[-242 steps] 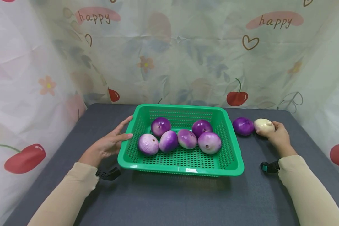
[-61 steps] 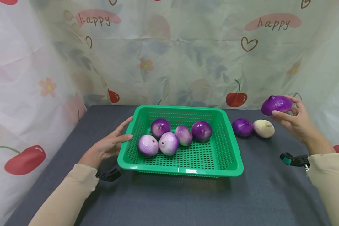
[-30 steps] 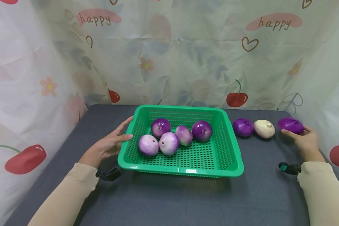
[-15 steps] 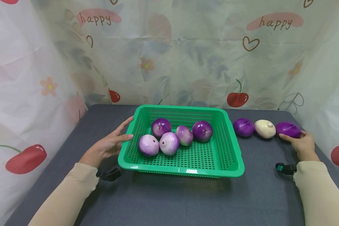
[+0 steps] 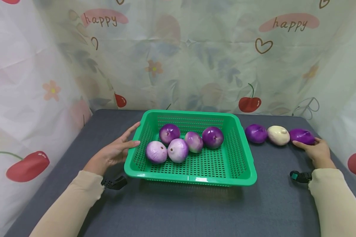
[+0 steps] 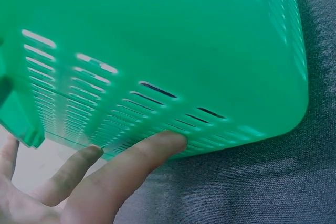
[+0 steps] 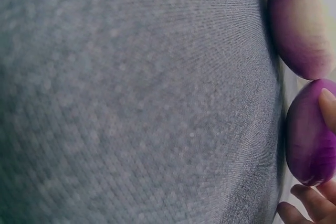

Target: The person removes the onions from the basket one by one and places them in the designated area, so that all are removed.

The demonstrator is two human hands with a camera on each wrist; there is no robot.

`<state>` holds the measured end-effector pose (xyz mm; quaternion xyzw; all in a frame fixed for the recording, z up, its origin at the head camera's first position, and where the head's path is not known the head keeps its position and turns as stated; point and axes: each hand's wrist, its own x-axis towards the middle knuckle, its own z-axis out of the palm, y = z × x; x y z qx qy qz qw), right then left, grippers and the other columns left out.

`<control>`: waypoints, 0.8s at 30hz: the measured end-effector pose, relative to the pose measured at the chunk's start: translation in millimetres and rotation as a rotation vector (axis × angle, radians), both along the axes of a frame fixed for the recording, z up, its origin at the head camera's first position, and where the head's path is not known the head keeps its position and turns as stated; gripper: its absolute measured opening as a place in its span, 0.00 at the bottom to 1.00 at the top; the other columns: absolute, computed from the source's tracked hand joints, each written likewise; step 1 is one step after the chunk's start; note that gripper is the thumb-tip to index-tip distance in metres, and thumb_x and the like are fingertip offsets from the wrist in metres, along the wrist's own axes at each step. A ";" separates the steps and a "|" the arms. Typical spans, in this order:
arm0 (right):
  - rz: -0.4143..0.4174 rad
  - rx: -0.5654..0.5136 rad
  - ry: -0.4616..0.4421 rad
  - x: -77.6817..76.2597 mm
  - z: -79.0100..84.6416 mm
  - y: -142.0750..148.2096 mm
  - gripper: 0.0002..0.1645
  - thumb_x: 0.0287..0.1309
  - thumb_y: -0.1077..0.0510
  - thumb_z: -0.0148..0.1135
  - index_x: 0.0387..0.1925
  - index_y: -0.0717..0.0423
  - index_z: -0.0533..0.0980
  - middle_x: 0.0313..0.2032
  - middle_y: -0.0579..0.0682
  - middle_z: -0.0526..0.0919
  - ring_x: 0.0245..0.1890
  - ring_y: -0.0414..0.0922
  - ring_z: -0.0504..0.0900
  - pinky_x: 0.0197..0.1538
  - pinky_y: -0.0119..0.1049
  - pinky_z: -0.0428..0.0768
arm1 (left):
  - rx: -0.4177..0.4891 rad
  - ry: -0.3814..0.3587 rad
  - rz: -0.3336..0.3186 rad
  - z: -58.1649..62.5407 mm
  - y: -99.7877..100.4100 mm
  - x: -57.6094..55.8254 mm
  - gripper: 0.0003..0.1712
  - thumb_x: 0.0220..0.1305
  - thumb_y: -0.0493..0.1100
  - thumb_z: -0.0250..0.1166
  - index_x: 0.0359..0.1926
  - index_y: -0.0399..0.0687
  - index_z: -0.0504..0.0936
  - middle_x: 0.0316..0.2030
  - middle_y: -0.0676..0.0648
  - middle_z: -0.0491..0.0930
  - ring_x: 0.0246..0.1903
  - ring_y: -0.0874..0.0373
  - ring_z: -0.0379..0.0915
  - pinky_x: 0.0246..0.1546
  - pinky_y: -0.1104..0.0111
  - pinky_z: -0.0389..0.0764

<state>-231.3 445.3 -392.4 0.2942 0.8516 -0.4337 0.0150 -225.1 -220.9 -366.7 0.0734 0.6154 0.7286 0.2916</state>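
Observation:
Several purple and whitish onions [image 5: 178, 150] lie in the green plastic basket [image 5: 190, 179], mostly toward its left and back. My left hand [image 5: 114, 152] rests its spread, fairly straight fingers on the basket's left side; the left wrist view shows fingertips [image 6: 170, 141] against the slotted outer wall. On the table to the right stands a row of three: a purple onion [image 5: 256, 133], a cream-white onion [image 5: 278, 135] and a dark purple onion [image 5: 302, 136]. My right hand [image 5: 318, 152] holds that last one between thumb and fingers, right beside the white one.
The dark grey table [image 5: 190, 210] extends in front of the basket and to both sides. A printed curtain [image 5: 190, 72] hangs close behind the table and along its sides.
My right hand has taken the dark purple onion from the basket's right side, carried it past the row, lowered it, then slid it left against the white onion. My left hand has stayed put.

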 end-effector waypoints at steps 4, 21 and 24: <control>0.009 -0.004 0.006 0.8 1.0 -0.4 0.64 0.60 0.37 0.57 0.72 0.72 0.32 0.72 0.74 0.35 0.72 0.69 0.43 0.70 0.61 0.52 | 0.001 0.001 0.000 -0.2 0.5 -0.3 0.45 0.73 0.39 0.53 0.73 0.86 0.41 0.73 0.34 0.47 0.53 0.47 0.76 0.48 0.42 0.77; 0.039 -0.016 0.023 2.5 0.5 0.1 0.66 0.60 0.36 0.57 0.71 0.70 0.27 0.71 0.73 0.33 0.72 0.70 0.40 0.70 0.62 0.50 | -0.003 0.008 0.000 -0.1 0.7 0.2 0.45 0.73 0.38 0.54 0.73 0.84 0.40 0.73 0.33 0.46 0.53 0.47 0.76 0.48 0.42 0.77; 0.037 -0.016 0.025 2.3 -0.3 0.5 0.66 0.60 0.36 0.57 0.71 0.70 0.27 0.71 0.73 0.33 0.72 0.69 0.40 0.70 0.62 0.50 | -0.003 0.007 0.001 0.0 0.9 -0.3 0.45 0.73 0.38 0.54 0.74 0.83 0.39 0.73 0.33 0.45 0.53 0.47 0.76 0.48 0.42 0.77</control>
